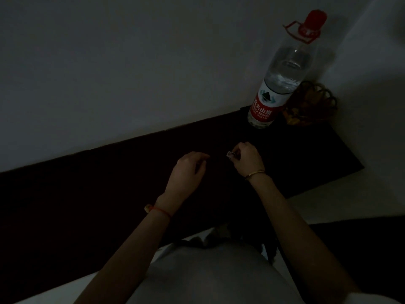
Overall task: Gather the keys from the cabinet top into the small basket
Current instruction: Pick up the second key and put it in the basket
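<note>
The scene is very dim. My right hand (247, 157) hovers over the dark cabinet top (109, 194), fingers curled around a small pale key-like object (230, 154) that pokes out on its left side. My left hand (188, 172) is just to the left of it, fingers pinched together; whether it holds anything is too dark to tell. The small woven basket (313, 106) sits at the far right corner of the cabinet top, behind the bottle, with brownish contents I cannot make out. Any other keys on the dark surface are hidden by the gloom.
A large clear water bottle (282, 71) with a red cap and red label stands upright just left of the basket. A pale wall (131, 62) runs along the cabinet's far edge. The cabinet's right end (350, 167) drops off to a light floor.
</note>
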Available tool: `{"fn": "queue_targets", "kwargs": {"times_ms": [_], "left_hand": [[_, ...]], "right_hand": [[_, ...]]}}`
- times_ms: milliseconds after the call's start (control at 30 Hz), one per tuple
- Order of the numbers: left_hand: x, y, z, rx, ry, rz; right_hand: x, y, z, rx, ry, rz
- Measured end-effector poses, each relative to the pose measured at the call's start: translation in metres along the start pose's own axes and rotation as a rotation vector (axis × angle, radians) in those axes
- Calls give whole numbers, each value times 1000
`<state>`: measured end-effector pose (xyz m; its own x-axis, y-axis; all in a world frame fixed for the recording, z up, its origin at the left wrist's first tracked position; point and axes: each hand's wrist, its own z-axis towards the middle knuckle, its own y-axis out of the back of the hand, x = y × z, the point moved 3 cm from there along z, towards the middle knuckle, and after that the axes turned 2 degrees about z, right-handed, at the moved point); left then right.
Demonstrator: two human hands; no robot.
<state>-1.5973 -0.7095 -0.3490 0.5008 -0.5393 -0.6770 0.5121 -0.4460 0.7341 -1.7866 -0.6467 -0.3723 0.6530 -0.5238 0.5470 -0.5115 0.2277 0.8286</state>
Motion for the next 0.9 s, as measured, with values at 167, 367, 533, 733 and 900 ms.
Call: {"fn": "queue_targets", "kwargs": {"times_ms": [167,367,533,733,900], "left_hand": [[-2,-2,3,9,-15,-1],[-4,-3,-1,12,-16,-26],[-9,-3,-4,-9,-12,-88],[-21,-5,-13,-15,-32,-200],[-24,-4,-24,-29,-19,-246]], "right_hand": [[0,2,0,-14,1,-10],[-3,7,-9,-107,-109,269],[12,11,-21,13,-315,896],[38,16,-47,102,-302,1040],[43,18,-70,85,-293,1042]]}}
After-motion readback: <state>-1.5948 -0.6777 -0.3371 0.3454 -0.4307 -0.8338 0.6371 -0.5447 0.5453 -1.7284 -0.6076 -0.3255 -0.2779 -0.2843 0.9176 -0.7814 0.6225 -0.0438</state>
